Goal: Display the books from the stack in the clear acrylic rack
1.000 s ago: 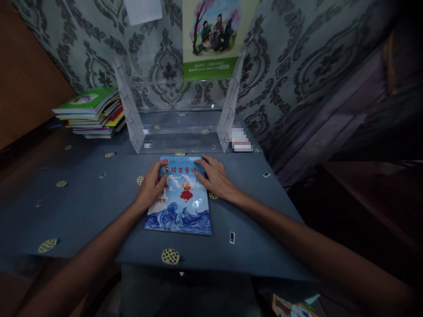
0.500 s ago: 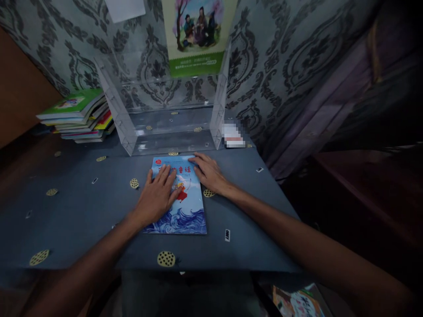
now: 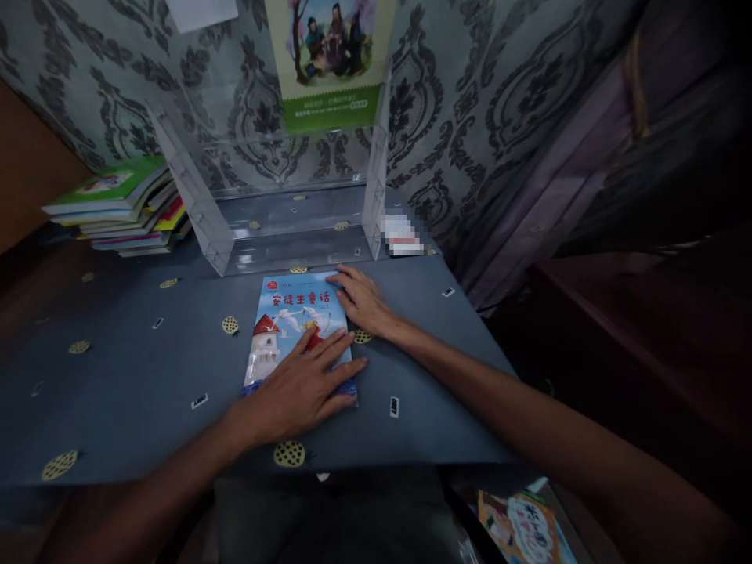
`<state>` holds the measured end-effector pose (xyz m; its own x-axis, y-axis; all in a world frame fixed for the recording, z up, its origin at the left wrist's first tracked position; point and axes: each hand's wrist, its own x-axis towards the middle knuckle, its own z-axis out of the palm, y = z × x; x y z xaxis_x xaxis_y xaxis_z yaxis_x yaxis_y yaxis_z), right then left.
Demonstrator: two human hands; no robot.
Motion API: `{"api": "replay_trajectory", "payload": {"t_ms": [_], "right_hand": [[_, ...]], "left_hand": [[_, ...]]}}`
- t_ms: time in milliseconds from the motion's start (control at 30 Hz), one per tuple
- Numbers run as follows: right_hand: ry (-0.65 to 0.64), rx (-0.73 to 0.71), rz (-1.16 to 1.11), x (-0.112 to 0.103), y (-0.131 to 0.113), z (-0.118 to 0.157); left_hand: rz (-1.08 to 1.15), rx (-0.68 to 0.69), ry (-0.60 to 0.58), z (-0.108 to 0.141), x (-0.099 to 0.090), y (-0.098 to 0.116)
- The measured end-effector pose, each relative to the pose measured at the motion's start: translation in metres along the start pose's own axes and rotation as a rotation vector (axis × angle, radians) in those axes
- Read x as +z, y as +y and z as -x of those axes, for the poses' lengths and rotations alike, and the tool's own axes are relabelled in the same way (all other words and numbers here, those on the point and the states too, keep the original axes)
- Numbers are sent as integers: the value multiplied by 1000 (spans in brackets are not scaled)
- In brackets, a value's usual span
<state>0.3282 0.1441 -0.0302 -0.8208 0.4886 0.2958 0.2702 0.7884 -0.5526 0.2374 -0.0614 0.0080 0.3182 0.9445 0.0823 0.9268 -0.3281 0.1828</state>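
Note:
A blue storybook [image 3: 282, 321] with red Chinese characters, a red-roofed tower and white birds on its cover lies shut on the table [image 3: 146, 376]. My left hand [image 3: 309, 380] rests with fingers spread over the book's lower part, hiding much of the wave picture; its fingertips reach the right edge. At the upper right corner, my right hand [image 3: 361, 301] lies with fingers outstretched, the fingertips touching the cover's edge. Neither hand grasps anything.
Behind the book stands a clear acrylic rack [image 3: 217, 243] with a green-bordered book [image 3: 334, 78] high on it. To the left is a stack of books [image 3: 123, 207]. A blurred white item [image 3: 404, 236] lies right of the rack. Below the table's front edge is another book [image 3: 522, 525].
My left hand has slid down and right from the book's upper middle to its lower part, uncovering the title and tower. My right hand keeps to the upper right corner. The view has shifted slightly.

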Motion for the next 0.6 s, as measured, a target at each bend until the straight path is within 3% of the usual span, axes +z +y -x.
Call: {"api": "replay_trajectory", "payload": {"t_ms": [233,467,600], "right_hand": [[41,-18,-71,2,5,-2],[126,3,-199,0,9,-3],[197,47,-271,-4,10,-4]], "left_hand": [[2,73,37,10,0,4],[-99,35,289,16,9,13],[25,-38,395,18,1,15]]}}
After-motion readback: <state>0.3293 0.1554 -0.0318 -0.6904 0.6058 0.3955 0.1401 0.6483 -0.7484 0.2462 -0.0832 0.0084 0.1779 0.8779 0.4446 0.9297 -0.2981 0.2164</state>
